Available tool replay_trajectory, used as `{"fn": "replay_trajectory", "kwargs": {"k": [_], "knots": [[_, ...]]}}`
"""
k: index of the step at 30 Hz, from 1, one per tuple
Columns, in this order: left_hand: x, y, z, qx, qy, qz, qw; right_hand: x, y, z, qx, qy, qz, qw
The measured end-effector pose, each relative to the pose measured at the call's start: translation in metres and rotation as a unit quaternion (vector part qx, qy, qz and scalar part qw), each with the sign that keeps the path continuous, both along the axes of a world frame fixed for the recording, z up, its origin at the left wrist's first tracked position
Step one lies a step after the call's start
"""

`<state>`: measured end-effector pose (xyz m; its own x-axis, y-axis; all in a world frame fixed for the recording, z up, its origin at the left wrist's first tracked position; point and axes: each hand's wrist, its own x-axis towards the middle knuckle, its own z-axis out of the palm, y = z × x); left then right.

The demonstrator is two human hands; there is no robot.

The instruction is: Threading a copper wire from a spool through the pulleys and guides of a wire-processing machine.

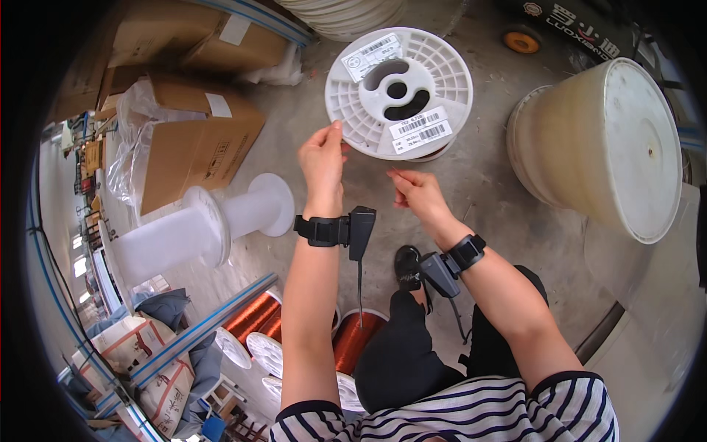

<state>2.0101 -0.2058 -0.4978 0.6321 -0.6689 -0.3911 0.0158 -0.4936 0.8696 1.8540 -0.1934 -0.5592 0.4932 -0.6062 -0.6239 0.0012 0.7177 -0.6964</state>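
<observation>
A large white plastic spool (451,82) stands on end on the floor ahead of me, its ribbed top flange bearing several paper labels. A sliver of dark red winding shows under its near rim. My left hand (322,163) is at the flange's near-left edge, thumb and fingers closed together. Just short of the near rim, my right hand (420,193) is closed in a pinch with its fingertips pointing left. Whatever either hand pinches is too fine or hidden to make out. Each wrist wears a black strap with a small cabled box.
A big yellowish drum-shaped spool (641,147) stands at right. Open cardboard boxes (199,151) and empty white spools (210,225) are at left. Copper-wire spools (357,340) lie beside my legs, near a blue-striped metal rail (206,324). A black wheeled machine (560,29) is at far right.
</observation>
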Motion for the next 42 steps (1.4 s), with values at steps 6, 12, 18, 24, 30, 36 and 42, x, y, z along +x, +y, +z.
{"fn": "replay_trajectory", "kwargs": {"k": [6,12,18,24,30,36,42], "knots": [[0.009,-0.009,0.003,0.007,0.006,0.081,0.997,0.009,-0.002,0.006,0.000,-0.053,-0.032,0.998],[0.040,-0.017,0.095,-0.334,0.350,0.007,0.875,-0.011,-0.008,0.021,-0.296,0.153,-0.162,0.929],[-0.043,0.024,0.112,-0.034,-0.375,-0.224,0.899,-0.042,-0.015,0.076,-0.539,0.131,-0.207,0.806],[-0.099,0.068,0.081,-0.072,-0.281,-0.252,0.923,-0.064,-0.007,0.087,-0.556,0.006,-0.005,0.831],[-0.045,0.091,0.097,0.000,-0.276,-0.299,0.913,-0.107,-0.034,0.089,-0.454,0.068,0.125,0.879],[-0.081,0.076,0.114,-0.061,-0.334,-0.382,0.860,-0.134,-0.032,0.089,-0.551,0.046,0.153,0.819],[-0.103,0.055,0.138,-0.052,-0.332,-0.494,0.801,-0.187,-0.029,0.129,-0.449,0.048,0.173,0.875]]}}
